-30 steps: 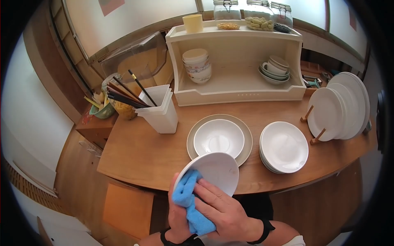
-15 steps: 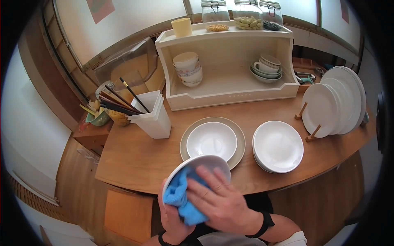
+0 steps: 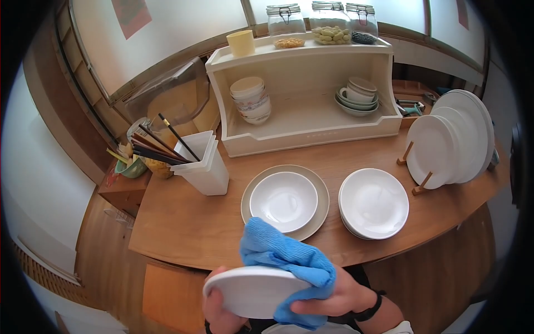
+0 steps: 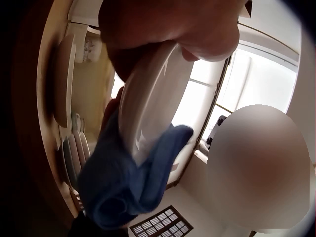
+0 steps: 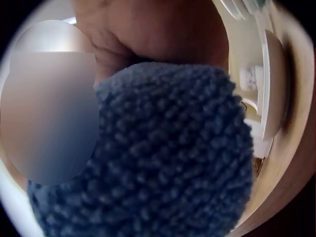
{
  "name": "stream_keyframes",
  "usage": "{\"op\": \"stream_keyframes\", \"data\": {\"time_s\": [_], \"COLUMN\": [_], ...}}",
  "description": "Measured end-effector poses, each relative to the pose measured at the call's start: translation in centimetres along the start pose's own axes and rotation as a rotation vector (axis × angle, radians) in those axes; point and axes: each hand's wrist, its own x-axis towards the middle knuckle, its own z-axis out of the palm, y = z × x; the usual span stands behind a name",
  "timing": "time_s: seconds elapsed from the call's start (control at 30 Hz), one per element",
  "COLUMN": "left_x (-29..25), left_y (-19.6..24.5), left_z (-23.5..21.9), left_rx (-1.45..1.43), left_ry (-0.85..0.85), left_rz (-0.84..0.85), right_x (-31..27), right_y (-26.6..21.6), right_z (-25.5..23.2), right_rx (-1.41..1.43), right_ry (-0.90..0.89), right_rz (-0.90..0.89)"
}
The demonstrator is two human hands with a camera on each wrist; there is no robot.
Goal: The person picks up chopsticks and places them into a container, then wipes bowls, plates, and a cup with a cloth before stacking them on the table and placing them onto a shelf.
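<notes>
A white dish, tilted with its edge up, is held at the table's front edge. My left hand grips its left side, the thumb on its face; the left wrist view shows that hand above the dish. My right hand pinches a blue cloth round the dish's right rim. In the right wrist view the cloth hides most of the right fingers. Behind stands a white bowl on a beige-rimmed plate.
Stacked white plates lie right of the bowl. Farther right, upright plates lean in a wooden rack. A white container with chopsticks stands left. At the back, a cream shelf holds bowls and cups, with glass jars on top.
The dish has gone from facing up, with the cloth inside it, to a flatter, edge-on tilt lower down. My right hand has moved from its inside to its right rim with the cloth.
</notes>
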Motion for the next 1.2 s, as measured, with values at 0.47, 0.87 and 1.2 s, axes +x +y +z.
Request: {"op": "stream_keyframes", "data": {"time_s": [0.47,0.87,1.2], "left_x": [0.2,0.3,-2.1], "left_y": [4.2,3.9,-1.4], "left_z": [1.8,1.9,-1.7], "left_rx": [0.286,0.253,0.089], "left_ry": [-0.582,-0.466,-0.132], "left_rz": [0.369,0.381,0.044], "right_x": [-1.6,-2.6,-2.2], "right_y": [-1.0,3.1,4.3], "right_z": [0.0,1.4,7.2], "right_rx": [-0.460,0.037,0.741], "right_ry": [0.052,0.266,0.501], "right_rz": [-0.145,-0.013,-0.098]}}
